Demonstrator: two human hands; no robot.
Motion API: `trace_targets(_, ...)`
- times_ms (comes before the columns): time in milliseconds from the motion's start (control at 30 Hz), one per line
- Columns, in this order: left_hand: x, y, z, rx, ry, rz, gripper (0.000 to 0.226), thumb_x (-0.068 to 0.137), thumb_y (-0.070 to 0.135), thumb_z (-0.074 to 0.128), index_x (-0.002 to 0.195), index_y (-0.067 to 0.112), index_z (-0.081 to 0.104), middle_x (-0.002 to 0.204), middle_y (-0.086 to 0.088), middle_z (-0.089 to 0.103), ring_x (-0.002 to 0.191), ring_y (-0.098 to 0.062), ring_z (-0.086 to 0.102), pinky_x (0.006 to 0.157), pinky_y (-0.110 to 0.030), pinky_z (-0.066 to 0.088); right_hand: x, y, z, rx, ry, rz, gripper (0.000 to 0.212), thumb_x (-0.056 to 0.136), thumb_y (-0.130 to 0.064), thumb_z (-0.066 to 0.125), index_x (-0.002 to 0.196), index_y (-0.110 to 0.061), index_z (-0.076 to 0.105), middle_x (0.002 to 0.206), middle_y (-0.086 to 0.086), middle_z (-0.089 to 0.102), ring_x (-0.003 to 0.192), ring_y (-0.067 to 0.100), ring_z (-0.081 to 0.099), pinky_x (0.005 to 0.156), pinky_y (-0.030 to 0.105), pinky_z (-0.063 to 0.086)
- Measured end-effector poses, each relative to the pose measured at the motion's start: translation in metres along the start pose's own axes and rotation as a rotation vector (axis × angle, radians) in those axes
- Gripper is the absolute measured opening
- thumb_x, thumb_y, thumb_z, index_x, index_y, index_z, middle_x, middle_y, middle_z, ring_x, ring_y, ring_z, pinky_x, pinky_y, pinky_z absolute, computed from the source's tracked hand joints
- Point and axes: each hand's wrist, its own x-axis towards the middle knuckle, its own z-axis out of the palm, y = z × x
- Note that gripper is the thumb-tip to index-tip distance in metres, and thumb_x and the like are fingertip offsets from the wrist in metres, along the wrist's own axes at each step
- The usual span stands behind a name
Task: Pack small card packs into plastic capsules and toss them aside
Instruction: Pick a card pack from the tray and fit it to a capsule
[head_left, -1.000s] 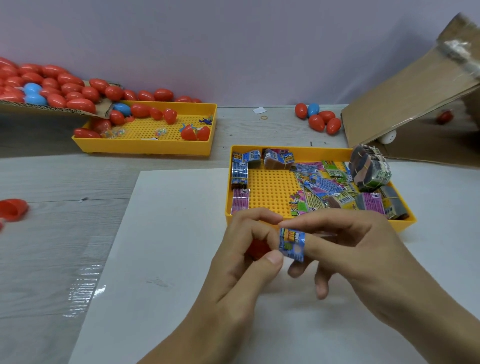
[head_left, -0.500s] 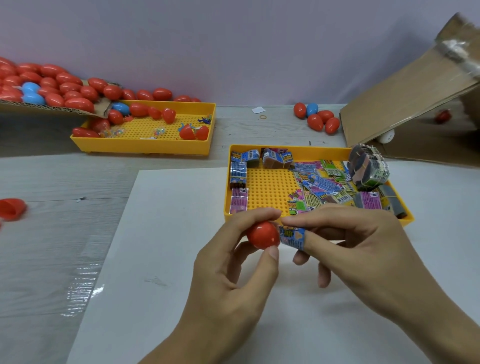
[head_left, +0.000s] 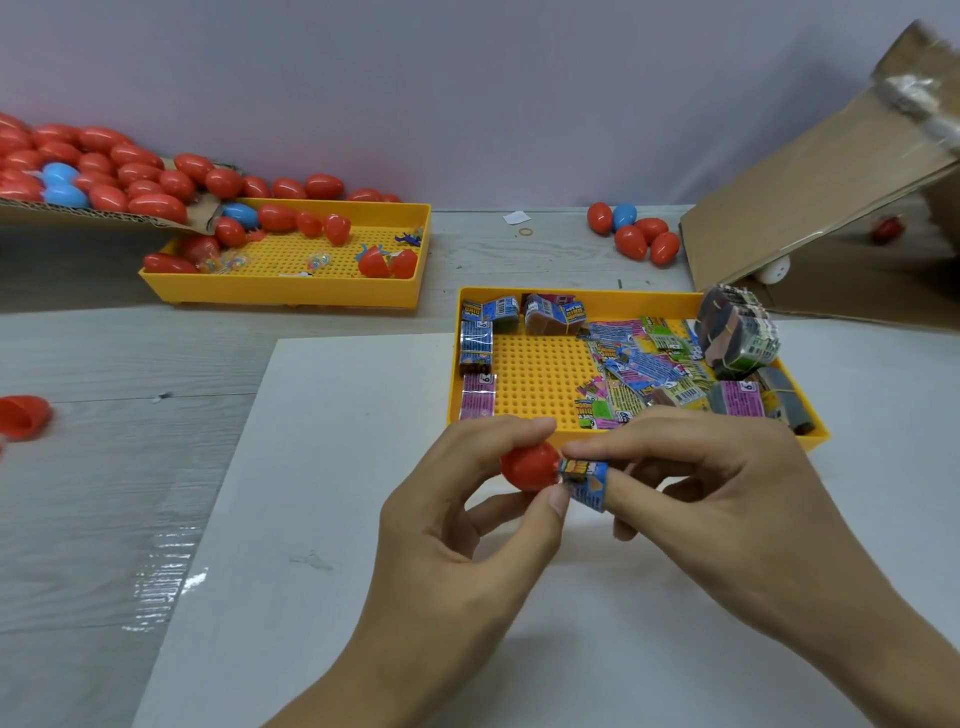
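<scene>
I am at the insertion step. My left hand (head_left: 467, 525) pinches the red capsule (head_left: 530, 466) above the counter (head_left: 363, 519); my right hand (head_left: 717, 499) pinches the pack (head_left: 586, 480) at its mouth. Next: push pack fully inside, squarely.

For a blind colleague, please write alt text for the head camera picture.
A left hand holds a red capsule half while the right hand pushes a small blue card pack into it, above a white sheet. Behind them, a yellow tray holds more card packs.
</scene>
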Motion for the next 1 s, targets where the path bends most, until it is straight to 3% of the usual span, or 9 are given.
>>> trace_targets(200,-0.0005,-0.0009,0.0006,-0.010,-0.001,-0.003,0.034,0.082,0.020,0.071,0.115,0.028,0.071,0.115,0.002,0.065,0.113,-0.027,0.065,0.081,-0.026,0.059,0.0006,0.0006,0.0000,0.000,0.019,-0.048,0.024,0.076,-0.014,0.067,0.090,-0.029,0.079,0.073,-0.014,0.069,0.053,0.011,0.066,0.043,0.037,0.052)
trace_targets(433,-0.0012,-0.0015,0.0008,-0.005,0.005,-0.009,0.036,0.081,0.021,0.071,0.116,0.028,0.072,0.116,0.002,0.064,0.113,-0.027,0.065,0.080,-0.026,0.060,-0.0003,-0.0029,-0.0006,0.002,-0.012,-0.105,0.019,0.078,-0.040,0.063,0.087,-0.034,0.078,0.073,-0.018,0.069,0.059,0.013,0.064,0.043,0.033,0.050)
trace_targets(533,-0.0017,-0.0012,0.0006,-0.018,0.016,-0.013,0.036,0.080,0.019,0.071,0.115,0.026,0.073,0.114,0.000,0.065,0.110,-0.025,0.066,0.080,-0.026,0.059,0.0006,-0.0025,-0.0002,-0.044,-0.017,-0.133,0.018,0.079,-0.036,0.064,0.086,-0.028,0.079,0.070,-0.021,0.066,0.060,0.011,0.062,0.046,0.025,0.049)
trace_targets(733,-0.0003,-0.0026,0.0009,-0.033,0.022,-0.015,0.035,0.081,0.018,0.073,0.115,0.024,0.073,0.113,-0.001,0.065,0.107,-0.026,0.067,0.080,-0.027,0.059,0.0016,-0.0003,-0.0006,-0.198,-0.030,-0.220,0.009,0.078,-0.018,0.072,0.083,-0.021,0.079,0.065,-0.016,0.059,0.059,0.009,0.055,0.050,0.009,0.034)
trace_targets(1000,-0.0025,-0.0052,0.0007,0.034,0.044,0.065,0.033,0.081,0.013,0.071,0.113,0.023,0.074,0.109,-0.002,0.067,0.098,-0.031,0.069,0.076,-0.035,0.062,0.0004,0.0045,0.0008,-0.212,-0.003,-0.180,0.016,0.074,-0.011,0.072,0.087,-0.017,0.079,0.066,-0.014,0.062,0.059,0.008,0.059,0.054,0.004,0.034)
